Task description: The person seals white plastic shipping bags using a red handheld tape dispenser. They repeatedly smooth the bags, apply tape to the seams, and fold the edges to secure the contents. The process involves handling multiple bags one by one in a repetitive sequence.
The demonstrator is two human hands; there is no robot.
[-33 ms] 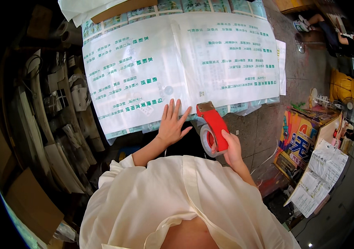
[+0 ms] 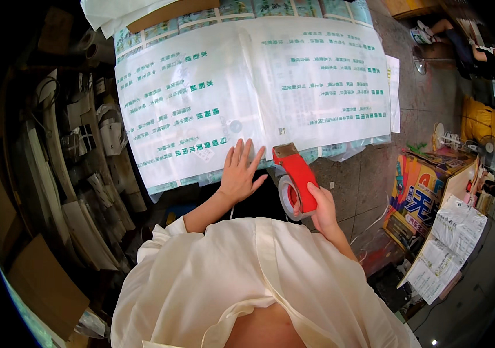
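My left hand (image 2: 238,174) lies flat with fingers spread on the near edge of a large white sheet (image 2: 166,75) printed in green. The sheet covers a stack of packs in blue-green wrap (image 2: 270,8). My right hand (image 2: 321,206) grips a red tape dispenser (image 2: 299,174) with a roll of tape (image 2: 287,197) in it. The dispenser's metal head (image 2: 284,151) is at the sheet's near edge, right of my left fingers; whether it touches cannot be made out. A seam with clear film (image 2: 253,75) runs down the sheet's middle.
Shelves with flat boards and papers (image 2: 79,168) stand on the left. To the right are a colourful printed carton (image 2: 421,197), an open notebook (image 2: 447,249) and a yellow bag (image 2: 480,124). Another person (image 2: 468,52) sits at the far right. A cardboard piece (image 2: 172,13) lies at the back.
The tape dispenser and my right hand have shifted very slightly to the left. My left hand has barely moved on the sheet.
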